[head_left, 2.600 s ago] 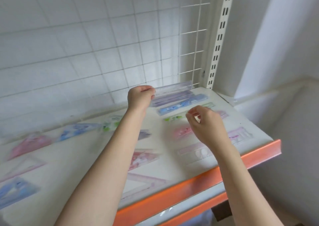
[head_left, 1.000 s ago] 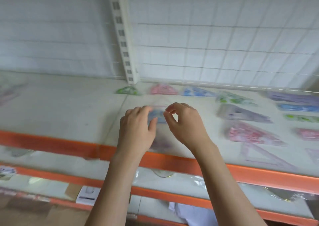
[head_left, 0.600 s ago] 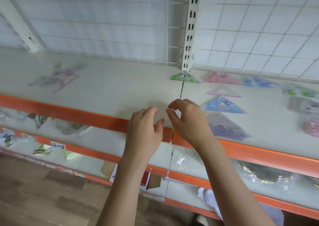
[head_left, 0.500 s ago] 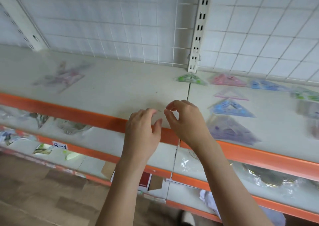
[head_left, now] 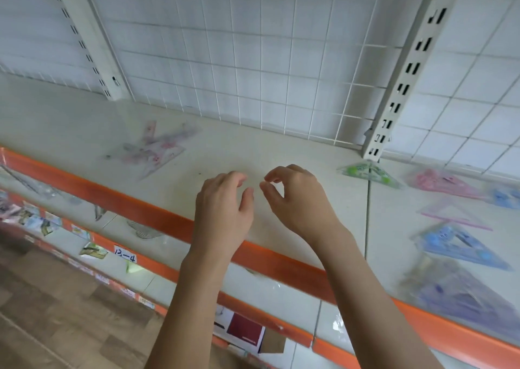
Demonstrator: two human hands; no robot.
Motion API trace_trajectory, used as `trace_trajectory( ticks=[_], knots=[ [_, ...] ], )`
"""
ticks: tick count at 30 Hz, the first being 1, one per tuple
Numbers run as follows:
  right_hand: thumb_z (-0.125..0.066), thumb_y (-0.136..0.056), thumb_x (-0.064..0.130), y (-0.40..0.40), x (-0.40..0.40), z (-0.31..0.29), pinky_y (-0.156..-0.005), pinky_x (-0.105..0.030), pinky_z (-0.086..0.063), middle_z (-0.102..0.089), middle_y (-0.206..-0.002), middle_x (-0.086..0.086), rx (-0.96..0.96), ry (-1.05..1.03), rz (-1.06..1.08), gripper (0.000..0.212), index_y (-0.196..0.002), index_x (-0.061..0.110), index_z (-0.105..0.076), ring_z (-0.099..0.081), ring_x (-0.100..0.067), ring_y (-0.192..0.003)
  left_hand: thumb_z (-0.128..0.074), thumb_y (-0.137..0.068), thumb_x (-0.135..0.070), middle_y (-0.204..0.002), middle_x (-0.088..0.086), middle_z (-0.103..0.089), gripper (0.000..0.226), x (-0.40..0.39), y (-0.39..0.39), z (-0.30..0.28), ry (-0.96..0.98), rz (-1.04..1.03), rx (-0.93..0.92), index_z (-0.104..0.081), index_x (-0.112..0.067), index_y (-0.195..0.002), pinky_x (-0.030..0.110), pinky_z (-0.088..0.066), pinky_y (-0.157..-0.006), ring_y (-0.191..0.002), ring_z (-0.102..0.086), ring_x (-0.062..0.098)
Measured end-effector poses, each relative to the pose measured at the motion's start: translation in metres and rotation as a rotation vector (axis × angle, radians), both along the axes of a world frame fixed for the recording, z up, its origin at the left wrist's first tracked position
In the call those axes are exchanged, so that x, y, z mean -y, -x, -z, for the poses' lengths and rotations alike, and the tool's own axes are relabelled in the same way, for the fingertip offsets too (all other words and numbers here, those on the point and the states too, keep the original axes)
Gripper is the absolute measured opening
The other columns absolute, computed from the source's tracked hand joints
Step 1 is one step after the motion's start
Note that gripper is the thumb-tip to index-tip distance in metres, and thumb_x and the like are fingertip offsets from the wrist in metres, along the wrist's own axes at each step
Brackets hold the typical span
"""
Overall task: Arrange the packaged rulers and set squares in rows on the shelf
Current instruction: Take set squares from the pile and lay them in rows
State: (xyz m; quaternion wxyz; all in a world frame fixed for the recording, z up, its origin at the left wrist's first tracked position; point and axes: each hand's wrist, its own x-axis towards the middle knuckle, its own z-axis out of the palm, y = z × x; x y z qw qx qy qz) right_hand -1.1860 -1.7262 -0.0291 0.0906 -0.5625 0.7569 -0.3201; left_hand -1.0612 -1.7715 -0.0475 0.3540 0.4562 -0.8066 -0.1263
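Note:
My left hand and my right hand hover side by side over a bare stretch of the cream shelf, fingers curled and apart, holding nothing. A loose pile of pink packaged rulers and set squares lies to the left, beyond my hands. On the right, packaged set squares lie in rows: a green one, a pink one, a blue one and a purple one.
An orange front lip edges the shelf. A white wire grid backs it, with a slotted upright at the right and another at the left. Lower shelves hold small packets; wood floor below.
The view has swung left along the shelf, away from the ruler rows. My left hand let go of a ruler pack; both hands now hover, holding nothing, nearer the loose pile.

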Motion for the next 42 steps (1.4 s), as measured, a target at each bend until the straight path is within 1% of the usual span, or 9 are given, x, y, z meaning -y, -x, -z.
trace_trajectory(
  ticks=[8,18,23,27,29,32,35,38,42],
  knots=[
    [-0.052,-0.093,0.032,-0.006,0.043,0.006,-0.091,-0.037,-0.045,-0.061,-0.112,-0.005,-0.002,-0.075,0.059,0.028,-0.112,0.016,-0.064,-0.055,-0.022,-0.107,-0.058,-0.089,-0.019,-0.101,0.005,-0.067,0.022,0.056,-0.013,0.004,-0.045,0.03,-0.022,-0.064,-0.008,-0.107,0.039,-0.043,-0.086,-0.1,-0.057,0.029],
    [-0.051,-0.093,0.035,-0.067,0.124,0.008,-0.096,-0.035,-0.041,-0.058,-0.119,-0.003,0.0,-0.162,0.2,0.032,-0.12,0.019,-0.059,-0.052,-0.024,-0.111,-0.061,-0.087,-0.019,-0.102,0.01,-0.068,0.022,0.189,-0.077,0.002,-0.066,0.125,0.051,-0.066,-0.006,-0.105,0.041,-0.046,-0.088,-0.1,-0.06,0.032],
    [-0.051,-0.093,0.035,-0.093,0.146,0.012,-0.093,-0.033,-0.041,-0.058,-0.118,-0.002,0.029,-0.2,0.298,0.032,-0.12,0.02,-0.059,-0.051,-0.023,-0.11,-0.056,-0.088,-0.028,-0.112,0.009,-0.063,0.03,0.24,-0.098,-0.004,-0.13,0.13,0.233,-0.062,-0.013,-0.113,0.042,-0.045,-0.087,-0.107,-0.054,0.034],
    [-0.052,-0.093,0.035,-0.102,0.151,0.017,-0.091,-0.032,-0.041,-0.058,-0.118,-0.003,0.04,-0.227,0.364,0.032,-0.119,0.019,-0.06,-0.052,-0.023,-0.108,-0.051,-0.089,-0.044,-0.116,0.012,-0.053,0.041,0.266,-0.107,-0.003,-0.222,0.134,0.513,-0.054,-0.009,-0.111,0.042,-0.04,-0.086,-0.112,-0.046,0.034],
    [-0.052,-0.093,0.035,-0.104,0.154,0.016,-0.091,-0.031,-0.041,-0.058,-0.118,-0.003,0.031,-0.228,0.383,0.032,-0.119,0.019,-0.06,-0.052,-0.023,-0.107,-0.048,-0.091,-0.046,-0.114,0.009,-0.052,0.04,0.27,-0.109,0.001,-0.246,0.17,0.55,-0.053,-0.01,-0.108,0.041,-0.04,-0.086,-0.112,-0.046,0.032],
    [-0.052,-0.093,0.035,-0.106,0.161,0.013,-0.091,-0.031,-0.041,-0.057,-0.119,-0.003,0.025,-0.225,0.392,0.032,-0.12,0.019,-0.059,-0.053,-0.023,-0.106,-0.051,-0.091,-0.042,-0.105,0.004,-0.057,0.031,0.269,-0.111,0.004,-0.193,0.193,0.509,-0.053,-0.012,-0.099,0.038,-0.04,-0.083,-0.106,-0.051,0.029],
    [-0.052,-0.093,0.035,-0.109,0.168,0.012,-0.091,-0.031,-0.041,-0.056,-0.119,-0.003,0.036,-0.219,0.389,0.032,-0.119,0.019,-0.059,-0.055,-0.024,-0.104,-0.054,-0.091,-0.036,-0.109,0.001,-0.063,0.028,0.267,-0.114,0.004,-0.145,0.196,0.434,-0.059,-0.018,-0.111,0.034,-0.037,-0.084,-0.105,-0.055,0.027],
    [-0.052,-0.093,0.035,-0.115,0.177,0.012,-0.091,-0.03,-0.04,-0.056,-0.12,-0.002,0.026,-0.224,0.367,0.032,-0.12,0.02,-0.059,-0.053,-0.023,-0.107,-0.057,-0.089,-0.035,-0.113,0.0,-0.064,0.032,0.267,-0.118,0.006,-0.158,0.244,0.338,-0.059,-0.019,-0.116,0.034,-0.038,-0.088,-0.108,-0.056,0.025],
    [-0.051,-0.093,0.036,-0.117,0.187,0.008,-0.092,-0.03,-0.04,-0.055,-0.122,-0.002,0.001,-0.221,0.333,0.034,-0.122,0.02,-0.058,-0.052,-0.023,-0.109,-0.067,-0.083,-0.037,-0.119,0.002,-0.063,0.044,0.271,-0.123,0.0,-0.227,0.284,0.092,-0.059,-0.015,-0.121,0.035,-0.043,-0.094,-0.112,-0.057,0.023]
  ],
)
